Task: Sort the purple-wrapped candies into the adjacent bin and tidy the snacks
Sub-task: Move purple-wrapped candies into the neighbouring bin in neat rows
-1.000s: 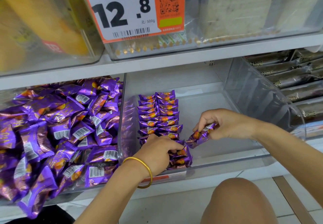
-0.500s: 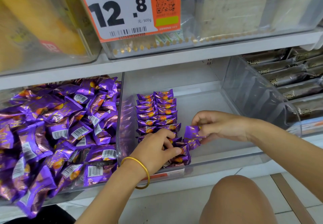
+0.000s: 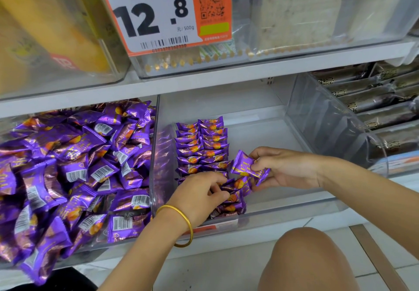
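A loose heap of purple foil-wrapped candies (image 3: pixel 68 166) fills the space at my far left, piled against the clear plastic middle bin (image 3: pixel 283 204) and rising close to the top edge of its left wall. Just inside that wall, two neat rows of purple candies (image 3: pixel 201 145) run from near the back of the bin to its front lip, packed on edge and touching one another.

My left hand (image 3: pixel 199 197), with a thin gold bangle (image 3: pixel 183 225) on the wrist, lies over the front end of those rows. Its fingers are curled down onto the wrappers, but I cannot tell whether they pinch a piece or only press on them.

My right hand (image 3: pixel 288 168) comes in from the right and pinches a single purple-wrapped candy (image 3: pixel 247 166) between thumb and fingertips. The candy is tilted, just above and to the right of the rows' front end, close to my left fingertips.

Right of the rows, the bin's floor lies bare as far as the curved right wall (image 3: pixel 322 127), with open room behind and beyond my right wrist. Past that wall, dark brown wrapped bars (image 3: pixel 374 100) lie stacked. The white shelf edge (image 3: pixel 226 73) overhangs the back of the bin, carrying an orange-and-white price tag (image 3: pixel 163 11). My bare knee (image 3: pixel 303 259) sits below the front lip.
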Demonstrator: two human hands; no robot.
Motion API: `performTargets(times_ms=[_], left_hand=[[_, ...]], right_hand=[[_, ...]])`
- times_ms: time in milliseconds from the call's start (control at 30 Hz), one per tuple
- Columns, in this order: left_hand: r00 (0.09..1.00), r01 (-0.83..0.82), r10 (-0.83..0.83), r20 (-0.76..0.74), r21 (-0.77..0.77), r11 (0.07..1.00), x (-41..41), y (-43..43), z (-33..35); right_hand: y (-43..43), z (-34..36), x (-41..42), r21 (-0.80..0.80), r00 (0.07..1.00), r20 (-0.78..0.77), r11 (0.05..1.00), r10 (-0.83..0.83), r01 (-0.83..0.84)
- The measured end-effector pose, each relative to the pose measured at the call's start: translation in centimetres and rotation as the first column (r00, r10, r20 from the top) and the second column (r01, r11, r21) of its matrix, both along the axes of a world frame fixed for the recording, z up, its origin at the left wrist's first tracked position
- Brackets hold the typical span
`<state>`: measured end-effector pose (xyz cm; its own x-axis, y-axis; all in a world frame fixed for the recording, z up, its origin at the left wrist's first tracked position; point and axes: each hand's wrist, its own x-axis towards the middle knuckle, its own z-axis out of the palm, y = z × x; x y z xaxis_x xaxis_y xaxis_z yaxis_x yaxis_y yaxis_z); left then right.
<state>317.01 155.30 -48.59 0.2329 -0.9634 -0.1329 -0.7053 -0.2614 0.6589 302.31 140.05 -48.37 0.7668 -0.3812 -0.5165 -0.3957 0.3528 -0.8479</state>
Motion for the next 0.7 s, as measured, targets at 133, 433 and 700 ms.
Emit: performTargets(times_ms=[133, 433, 700], left_hand=[[0.996, 0.057, -0.058, 0.064, 0.021, 0.998, 0.1, -0.1, 0.0], [0.994, -0.033, 0.029, 0.107, 0.040, 0.999, 0.0, 0.3, 0.2], [0.943, -0.071, 0.026, 0.332, 0.126, 0.989, -0.1, 0.1, 0.4]], right_hand=[[0.4, 0.1, 0.7, 0.046, 0.999, 0.021, 0.999, -0.030, 0.029], [1.3, -0.1, 1.4, -0.001, 0.994, -0.056, 0.995, -0.095, 0.095], [1.4, 0.0, 1.0, -0.053, 0.987, -0.109, 0.992, -0.120, 0.115]])
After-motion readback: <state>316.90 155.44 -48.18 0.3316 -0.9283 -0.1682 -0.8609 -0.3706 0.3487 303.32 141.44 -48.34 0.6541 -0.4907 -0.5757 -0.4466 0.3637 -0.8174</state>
